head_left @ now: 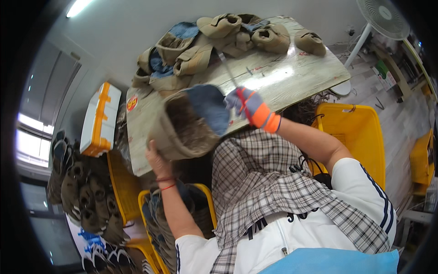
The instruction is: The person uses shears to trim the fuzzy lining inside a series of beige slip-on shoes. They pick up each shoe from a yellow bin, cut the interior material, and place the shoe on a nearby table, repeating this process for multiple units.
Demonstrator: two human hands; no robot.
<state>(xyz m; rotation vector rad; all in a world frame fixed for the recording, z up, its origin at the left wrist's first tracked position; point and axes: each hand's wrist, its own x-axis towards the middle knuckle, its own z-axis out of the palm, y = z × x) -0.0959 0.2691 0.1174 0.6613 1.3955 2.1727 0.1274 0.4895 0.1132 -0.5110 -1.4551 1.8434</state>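
My left hand (156, 160), bare with a red string at the wrist, grips the underside of a tan shoe upper (187, 123) with a fuzzy lining and a blue inner part, held up over the table edge. My right hand (248, 106), in a grey and orange work glove, is closed on a thin metal tool (228, 68) whose shaft points up and away from the shoe upper. Both hands meet at the shoe upper's blue part. A plaid cloth (260, 182) covers my lap.
A wooden table (283, 77) carries a pile of tan and blue shoe uppers (200, 45) at its far side. Yellow crates (356, 132) stand right and below left with more uppers. A white and orange box (99, 119) and a fan (381, 18) stand nearby.
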